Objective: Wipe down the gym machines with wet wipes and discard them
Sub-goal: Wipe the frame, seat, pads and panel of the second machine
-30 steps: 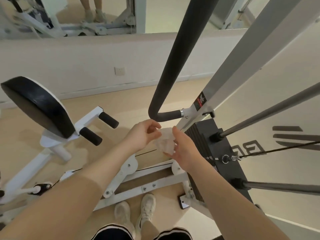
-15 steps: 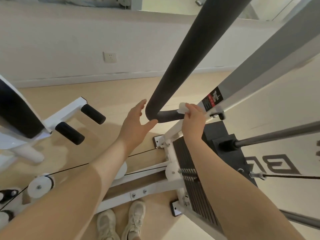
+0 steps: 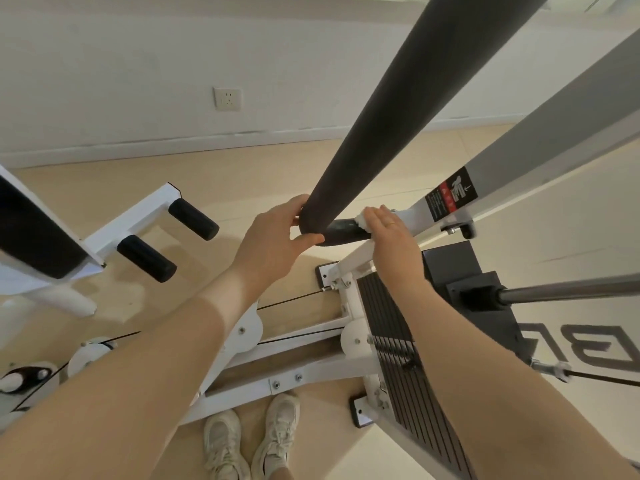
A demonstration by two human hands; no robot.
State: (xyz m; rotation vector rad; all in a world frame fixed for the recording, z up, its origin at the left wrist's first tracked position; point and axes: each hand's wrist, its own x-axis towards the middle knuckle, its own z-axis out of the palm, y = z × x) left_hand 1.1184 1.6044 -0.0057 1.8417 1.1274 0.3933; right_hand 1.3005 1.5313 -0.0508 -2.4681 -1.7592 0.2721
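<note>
Pale wood-look flooring (image 3: 270, 174) and a white wall with a socket (image 3: 227, 98) lie behind the gym machine you stand over, your light trainers (image 3: 249, 441) planted by its base. Biggest in view is the white steel upright (image 3: 540, 140) with its red-and-black warning sticker (image 3: 450, 195), and crossing in front of it the long black foam-padded handle bar (image 3: 415, 91), which bends at its low end into a short horizontal stub (image 3: 341, 230) running into the frame. Below sit the dark ribbed weight stack (image 3: 398, 341) and, off to your left, the black seat pad (image 3: 31, 233) with two black foam rollers (image 3: 169, 237). Your left hand (image 3: 273, 240) curls around the bend of the bar, thumb underneath, steadying it. Your right hand (image 3: 391, 233) presses the small crumpled white wet wipe (image 3: 362, 220) onto the stub where it meets the white frame, fingers folded over it. To do this stroke well, I judge you should wrap the wipe right round the stub rather than dabbing the top, keep the left grip firm so the bar does not swing, then draw the wipe along towards the bend and on up the padded length, turning it to a fresh face as it soils.
</note>
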